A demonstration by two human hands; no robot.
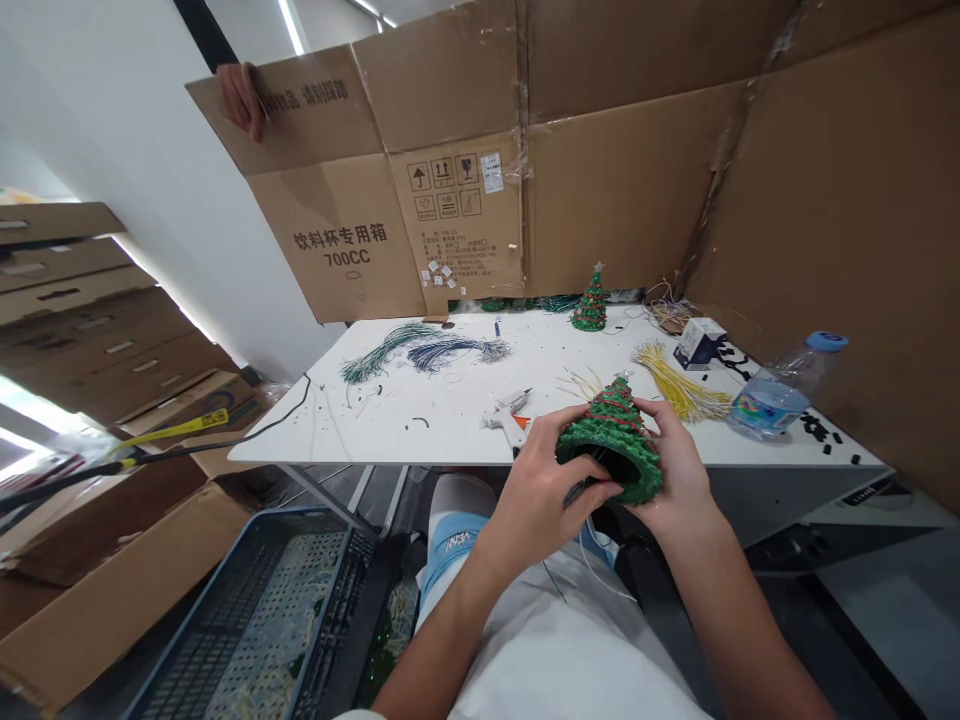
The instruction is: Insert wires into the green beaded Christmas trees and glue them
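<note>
A small green Christmas tree (613, 410) with red garland and a star tip is tilted, its hollow dark base facing me. My right hand (675, 465) wraps round its right side. My left hand (544, 480) is at the left of the base, fingers closed on the rim with thumb and fingertips inside the opening. Thin white and green wires hang below the base. Just left of the tree lies a white glue gun (508, 418) on the white table (450, 430).
Behind stands a second small tree (590, 302). Yellow wires (679, 385), a water bottle (780, 395) and a small box (699, 340) are at the right. Green wires (382, 352) and blue wires (446, 352) lie left. A blue crate (262, 520) is below. Another person's hand (241, 100) holds the cardboard (450, 90).
</note>
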